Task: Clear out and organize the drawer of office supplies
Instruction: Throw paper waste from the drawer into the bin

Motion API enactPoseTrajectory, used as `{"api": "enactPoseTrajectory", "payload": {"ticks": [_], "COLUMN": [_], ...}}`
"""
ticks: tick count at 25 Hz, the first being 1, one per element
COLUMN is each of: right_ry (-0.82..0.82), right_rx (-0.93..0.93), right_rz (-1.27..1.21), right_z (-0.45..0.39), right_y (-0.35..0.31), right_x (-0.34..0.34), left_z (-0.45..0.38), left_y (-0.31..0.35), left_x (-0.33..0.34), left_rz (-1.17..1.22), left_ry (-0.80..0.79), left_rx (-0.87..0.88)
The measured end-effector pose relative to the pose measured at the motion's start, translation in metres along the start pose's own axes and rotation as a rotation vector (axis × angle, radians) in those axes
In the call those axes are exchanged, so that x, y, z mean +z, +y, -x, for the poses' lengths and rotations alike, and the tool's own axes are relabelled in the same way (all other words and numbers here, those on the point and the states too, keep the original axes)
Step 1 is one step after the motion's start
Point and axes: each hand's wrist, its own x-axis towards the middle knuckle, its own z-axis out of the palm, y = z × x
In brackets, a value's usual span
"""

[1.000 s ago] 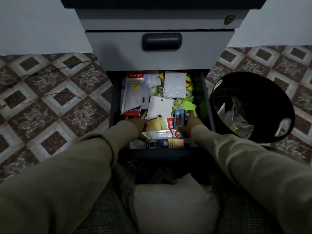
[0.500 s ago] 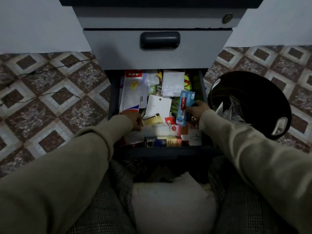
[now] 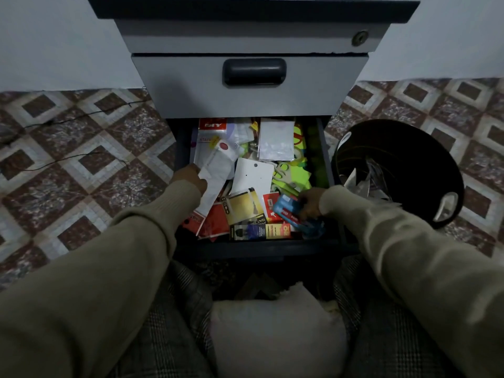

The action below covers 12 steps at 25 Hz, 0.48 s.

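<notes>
Drawer of office supplies pulled open at frame centre, lowest in a grey pedestal cabinet with a dark recessed handle on the closed drawer above and a keyhole at upper right. Packed with loose packets: a red-headed "DIY" stationery pack at the back left, a white sachet at the back centre, a white hang card in the middle, neon green and yellow pieces toward the right, a yellow-and-black card and a long dark-and-yellow box along the front edge.

Left hand at the drawer's left side, fingers curled round a long clear-and-white sleeve packet, lifted and tilted above the other contents. Right hand at the drawer's front right corner, fingers curled round a blue packet with a red label, low among the clutter; exact finger placement hard to tell in the dim light. Both arms in olive-tan sleeves.

Black round waste bin just right of the drawer on the patterned tile floor, with crumpled white wrappers inside. Thin dark cable lying across the tiles at left. Pale cushion at bottom centre between plaid-trousered knees.
</notes>
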Motion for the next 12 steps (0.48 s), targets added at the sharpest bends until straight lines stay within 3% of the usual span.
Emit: {"api": "enactPoseTrajectory", "payload": {"ticks": [5, 8, 12], "right_ry": [0.096, 0.199, 0.219], "right_rx": [-0.024, 0.003, 0.026], "right_rz": [0.137, 0.094, -0.018], "right_z": [0.0069, 0.0044, 0.0058], "right_y": [-0.0087, -0.0088, -0.0079], "right_x": [0.0044, 0.0056, 0.0041], "left_z": [0.0019, 0.0032, 0.0067], "left_y": [0.0024, 0.0024, 0.004], "left_x": [0.0005, 0.0025, 0.0043], "left_rz": [-0.021, 0.014, 0.049], "left_ry": [-0.02, -0.014, -0.015], "left_rx": [0.02, 0.017, 0.028]}}
